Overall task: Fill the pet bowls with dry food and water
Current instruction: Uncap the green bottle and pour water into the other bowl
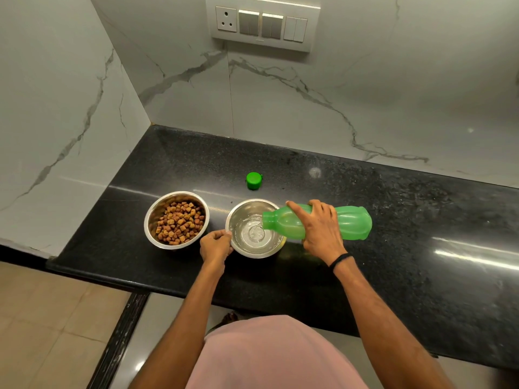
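Water goes from a green bottle into a steel bowl on a black counter.

The water bowl (pixel 254 228) sits near the counter's (pixel 393 248) front edge, water pooling in its bottom; the right hand (pixel 320 228) grips the green bottle (pixel 317 222) tipped on its side, mouth over the bowl. The left hand (pixel 215 245) pinches the bowl's left rim. Just left, apart, stands the bowl of dry food (pixel 177 219). The green cap (pixel 254 180) lies behind them.
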